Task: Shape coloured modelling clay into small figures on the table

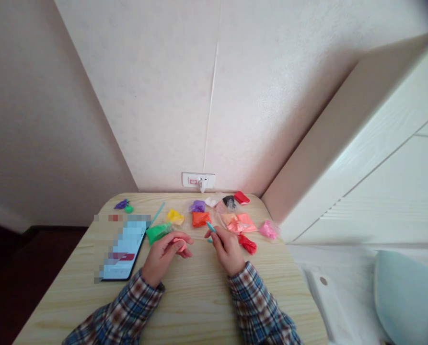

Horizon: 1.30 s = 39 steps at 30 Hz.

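Note:
In my left hand (167, 250) lies a piece of pink modelling clay (179, 243), with the fingers curled round it. My right hand (226, 247) grips a slim light-blue modelling tool (211, 226), its tip pointing up and to the left. The two hands are apart, with bare wood between them. Just beyond my left hand is a bag of green clay (158, 233). An orange clay packet (201, 219) sits behind the tool's tip, and a red clay bag (248, 244) lies close to the right of my right hand.
A phone (122, 254), partly blurred, lies on the left of the wooden table (185, 302). Behind it are a small purple and green clay shape (123, 205) and a blue stick (158, 214). More clay packets, including yellow (175, 216) and pink (269, 230), line the back near a wall socket (198, 180).

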Each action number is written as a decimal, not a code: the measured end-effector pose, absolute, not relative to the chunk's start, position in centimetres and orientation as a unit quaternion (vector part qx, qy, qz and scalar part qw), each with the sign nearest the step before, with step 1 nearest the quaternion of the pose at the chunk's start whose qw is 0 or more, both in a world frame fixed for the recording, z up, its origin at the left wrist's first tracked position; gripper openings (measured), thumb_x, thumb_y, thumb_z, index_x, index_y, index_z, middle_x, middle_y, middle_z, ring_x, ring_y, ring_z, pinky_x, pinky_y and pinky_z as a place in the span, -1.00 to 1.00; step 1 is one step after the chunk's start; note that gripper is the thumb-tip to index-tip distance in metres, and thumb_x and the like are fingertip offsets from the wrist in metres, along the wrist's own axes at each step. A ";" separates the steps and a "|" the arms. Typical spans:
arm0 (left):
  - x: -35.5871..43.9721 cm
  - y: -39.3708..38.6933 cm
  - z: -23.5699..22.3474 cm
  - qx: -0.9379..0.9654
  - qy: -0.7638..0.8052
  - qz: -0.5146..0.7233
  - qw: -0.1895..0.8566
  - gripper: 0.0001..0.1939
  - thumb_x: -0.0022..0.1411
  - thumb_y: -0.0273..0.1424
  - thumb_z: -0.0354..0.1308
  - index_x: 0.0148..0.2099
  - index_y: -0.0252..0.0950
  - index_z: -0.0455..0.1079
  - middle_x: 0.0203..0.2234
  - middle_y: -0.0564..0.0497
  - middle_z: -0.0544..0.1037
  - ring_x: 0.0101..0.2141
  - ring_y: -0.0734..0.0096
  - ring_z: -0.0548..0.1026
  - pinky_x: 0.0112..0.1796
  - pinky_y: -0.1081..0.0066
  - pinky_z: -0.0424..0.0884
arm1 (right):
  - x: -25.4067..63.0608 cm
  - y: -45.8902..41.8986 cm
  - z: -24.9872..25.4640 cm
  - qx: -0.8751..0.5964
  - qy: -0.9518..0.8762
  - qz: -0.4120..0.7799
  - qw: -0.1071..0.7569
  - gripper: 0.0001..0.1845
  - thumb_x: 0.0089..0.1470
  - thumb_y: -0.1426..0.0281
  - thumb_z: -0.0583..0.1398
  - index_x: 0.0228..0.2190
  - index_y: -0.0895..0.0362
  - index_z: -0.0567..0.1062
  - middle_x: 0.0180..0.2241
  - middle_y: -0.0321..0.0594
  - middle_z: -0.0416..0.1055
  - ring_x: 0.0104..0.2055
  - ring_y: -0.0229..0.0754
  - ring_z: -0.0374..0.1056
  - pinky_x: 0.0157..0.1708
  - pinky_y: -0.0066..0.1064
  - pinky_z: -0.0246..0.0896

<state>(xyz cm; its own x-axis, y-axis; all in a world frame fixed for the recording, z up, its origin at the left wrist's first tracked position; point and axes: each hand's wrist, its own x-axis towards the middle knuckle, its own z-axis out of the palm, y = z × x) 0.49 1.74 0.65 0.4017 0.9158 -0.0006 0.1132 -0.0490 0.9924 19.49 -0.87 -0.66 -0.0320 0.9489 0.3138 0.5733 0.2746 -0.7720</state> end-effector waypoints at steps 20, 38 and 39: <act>0.1 2.0 0.4 0.547 0.410 0.376 0.625 -0.84 -0.10 -0.40 0.26 -0.40 -0.37 0.46 -0.50 -0.02 0.58 -0.53 0.41 0.49 -0.43 0.43 0.46 | 19.0 -2.1 -1.0 -0.614 -0.626 0.250 0.411 -0.67 0.12 0.29 -0.01 -0.54 0.16 0.41 -0.56 -0.26 0.34 -0.50 -0.25 0.24 -0.51 -0.48 0.03; 0.3 1.6 0.2 0.544 0.384 0.333 0.668 -0.62 -0.06 -0.46 0.21 -0.11 -0.39 0.37 -0.39 -0.06 0.57 -0.47 0.46 0.45 -0.37 0.43 0.41 | 19.6 -1.3 -0.3 -0.614 -0.582 0.222 0.485 -0.72 0.11 0.26 0.03 -0.45 0.17 0.41 -0.55 -0.30 0.30 -0.53 -0.30 0.18 -0.53 -0.50 0.04; 0.4 1.6 0.2 0.546 0.381 0.331 0.669 -0.64 -0.04 -0.45 0.19 -0.13 -0.39 0.35 -0.42 -0.05 0.57 -0.50 0.47 0.44 -0.41 0.43 0.40 | 18.9 -1.4 -0.5 -0.600 -0.611 0.245 0.454 -0.71 0.11 0.27 0.03 -0.49 0.17 0.41 -0.60 -0.32 0.28 -0.55 -0.31 0.17 -0.56 -0.51 0.02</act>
<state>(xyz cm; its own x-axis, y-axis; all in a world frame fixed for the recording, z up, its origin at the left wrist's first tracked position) 0.37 1.58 0.16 0.4909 0.8585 -0.1483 -0.0277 0.1855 0.9822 18.94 -1.41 -0.45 0.1323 0.9564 0.2605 0.5120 0.1590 -0.8441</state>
